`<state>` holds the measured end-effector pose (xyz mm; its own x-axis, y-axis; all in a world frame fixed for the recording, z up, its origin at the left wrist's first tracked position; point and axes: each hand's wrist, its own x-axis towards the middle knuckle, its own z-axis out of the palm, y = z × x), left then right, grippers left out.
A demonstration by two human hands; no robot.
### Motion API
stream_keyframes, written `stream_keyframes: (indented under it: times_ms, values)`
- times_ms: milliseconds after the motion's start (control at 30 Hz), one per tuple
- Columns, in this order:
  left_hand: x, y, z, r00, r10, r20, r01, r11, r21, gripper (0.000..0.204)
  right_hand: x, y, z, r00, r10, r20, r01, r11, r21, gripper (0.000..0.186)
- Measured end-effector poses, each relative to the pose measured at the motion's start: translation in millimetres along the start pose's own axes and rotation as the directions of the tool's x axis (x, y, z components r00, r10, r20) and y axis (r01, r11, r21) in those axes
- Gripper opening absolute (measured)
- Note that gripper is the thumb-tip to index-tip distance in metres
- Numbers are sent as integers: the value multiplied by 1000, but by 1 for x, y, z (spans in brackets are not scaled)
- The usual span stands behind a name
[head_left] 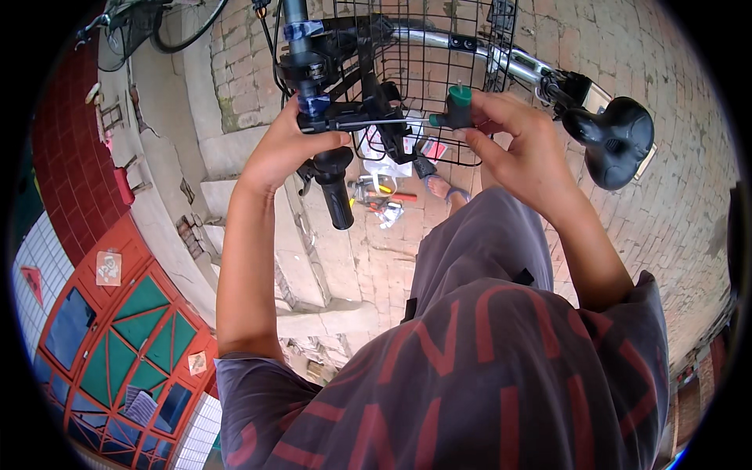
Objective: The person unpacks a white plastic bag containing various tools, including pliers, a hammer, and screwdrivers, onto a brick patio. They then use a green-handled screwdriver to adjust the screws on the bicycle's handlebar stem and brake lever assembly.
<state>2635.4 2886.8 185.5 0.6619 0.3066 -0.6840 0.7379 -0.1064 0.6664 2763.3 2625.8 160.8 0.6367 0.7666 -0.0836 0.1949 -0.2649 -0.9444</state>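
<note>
pinching a green-black screwdriver (454, 115), the right hand (523, 145) faces the left hand (283, 150), whose grip holds a bracket (316, 124).

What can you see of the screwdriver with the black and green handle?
The screwdriver has a stubby, angled handle, black with green ends and plastic-looking, plus a thin, straight, metallic shaft. The right hand grips the handle. The shaft runs left, almost level in the picture, to a black fitting beside the left hand; whether its tip is seated is unclear.

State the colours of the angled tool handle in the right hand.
Angled tool handle: dark with green ends, clearest in the head view.
</note>
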Motion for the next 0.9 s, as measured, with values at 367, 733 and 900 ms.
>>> stream_keyframes:
  times_ms: [367, 733, 900]
  values:
    - [0, -5, -1, 1000, -13, 1, 13, 1000, -17, 57, 1, -10, -8, 988, -147, 38, 149, 988, -40, 42]
    - [0, -3, -2, 999, -28, 37, 30, 998, -63, 56, -15, -3, 20, 938, 344, -46, -291, 851, 438, 28]
    - [3, -5, -3, 999, -25, 27, 27, 998, -51, 54, -1, 3, 8, 935, -352, -47, 340, 924, -173, 36]
